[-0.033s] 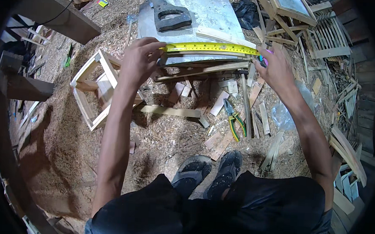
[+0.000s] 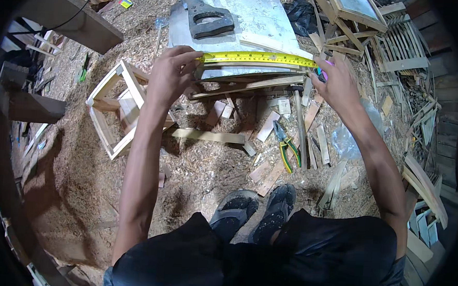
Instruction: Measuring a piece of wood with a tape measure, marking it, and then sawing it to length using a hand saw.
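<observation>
A yellow tape measure (image 2: 259,58) is stretched level over the near edge of a worn, pale work surface (image 2: 267,15). My left hand (image 2: 173,75) pinches the tape's left end between thumb and fingers. At the other end, my right hand (image 2: 338,81) grips the tape measure's case, of which only a pink and blue bit shows. Just below the tape runs a narrow wooden strip (image 2: 254,65) along the edge. Behind it, a handsaw (image 2: 207,20) with a dark handle lies beside a second light wood strip (image 2: 273,44).
A small wooden frame (image 2: 112,106) stands on the shavings at left. Pliers (image 2: 286,146) with green and yellow handles and a hammer (image 2: 299,126) are between offcuts, near a clear plastic bag (image 2: 345,141). Thick beams (image 2: 70,18) jut in at left; slatted wood (image 2: 399,53) is piled at right.
</observation>
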Action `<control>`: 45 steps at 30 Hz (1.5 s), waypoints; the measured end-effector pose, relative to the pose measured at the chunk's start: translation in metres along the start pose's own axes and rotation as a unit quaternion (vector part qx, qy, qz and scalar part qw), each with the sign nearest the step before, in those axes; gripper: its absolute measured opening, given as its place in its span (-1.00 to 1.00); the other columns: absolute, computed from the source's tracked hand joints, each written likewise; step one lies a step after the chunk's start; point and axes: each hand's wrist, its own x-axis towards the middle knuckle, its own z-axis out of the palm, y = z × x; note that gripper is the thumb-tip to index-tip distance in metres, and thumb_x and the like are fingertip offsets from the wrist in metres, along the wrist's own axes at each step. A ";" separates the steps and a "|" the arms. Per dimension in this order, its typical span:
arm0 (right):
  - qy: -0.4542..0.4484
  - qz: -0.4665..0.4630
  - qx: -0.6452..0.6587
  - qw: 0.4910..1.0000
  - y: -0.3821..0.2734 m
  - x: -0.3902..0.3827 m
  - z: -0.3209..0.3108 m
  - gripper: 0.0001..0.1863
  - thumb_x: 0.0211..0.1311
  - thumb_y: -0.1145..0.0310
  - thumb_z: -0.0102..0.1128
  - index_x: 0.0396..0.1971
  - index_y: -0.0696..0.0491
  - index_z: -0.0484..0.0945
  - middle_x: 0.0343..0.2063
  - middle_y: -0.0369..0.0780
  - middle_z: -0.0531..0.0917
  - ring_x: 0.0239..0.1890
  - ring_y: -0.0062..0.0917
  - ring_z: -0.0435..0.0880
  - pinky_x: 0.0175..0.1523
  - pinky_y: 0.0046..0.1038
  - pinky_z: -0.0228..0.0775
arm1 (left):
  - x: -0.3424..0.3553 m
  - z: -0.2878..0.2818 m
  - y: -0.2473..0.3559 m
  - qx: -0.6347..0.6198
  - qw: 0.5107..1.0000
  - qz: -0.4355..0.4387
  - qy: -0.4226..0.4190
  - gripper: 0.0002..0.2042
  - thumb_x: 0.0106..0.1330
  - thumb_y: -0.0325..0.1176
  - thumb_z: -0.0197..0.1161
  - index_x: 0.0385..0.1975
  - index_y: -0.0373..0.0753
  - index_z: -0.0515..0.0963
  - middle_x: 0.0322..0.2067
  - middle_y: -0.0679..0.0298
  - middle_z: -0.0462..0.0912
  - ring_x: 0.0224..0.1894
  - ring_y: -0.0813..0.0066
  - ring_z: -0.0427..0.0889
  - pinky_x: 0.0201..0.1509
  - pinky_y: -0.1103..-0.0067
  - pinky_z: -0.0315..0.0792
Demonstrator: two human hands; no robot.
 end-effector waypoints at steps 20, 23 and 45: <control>0.027 0.003 0.003 1.000 0.004 -0.007 0.008 -0.51 0.20 0.15 0.31 0.15 -0.11 0.53 -0.03 -0.02 0.51 0.10 -0.12 0.52 0.10 -0.04 0.41 | -0.009 0.025 -0.004 -0.095 0.992 -0.013 0.085 -0.78 0.28 -0.45 0.33 -0.08 -0.19 0.71 -0.08 0.19 0.71 -0.06 0.34 0.70 0.03 0.50 0.55; 0.023 -0.007 0.011 1.000 0.005 -0.006 0.008 -0.50 0.20 0.15 0.32 0.15 -0.10 0.52 -0.01 -0.01 0.51 0.12 -0.11 0.51 0.12 -0.05 0.41 | -0.009 0.024 -0.004 -0.106 0.990 -0.017 0.087 -0.79 0.27 -0.46 0.33 -0.11 -0.20 0.72 -0.10 0.19 0.71 -0.11 0.32 0.72 -0.02 0.50 0.56; 0.049 -0.011 0.034 0.998 0.004 -0.007 0.005 -0.48 0.10 0.24 0.41 0.09 -0.03 0.54 -0.12 -0.03 0.53 0.01 -0.11 0.52 0.13 -0.19 0.38 | 0.001 0.012 -0.003 -0.163 0.980 -0.111 0.005 -0.77 0.22 -0.55 0.36 -0.12 -0.25 0.72 -0.11 0.24 0.69 -0.08 0.49 0.67 0.02 0.60 0.52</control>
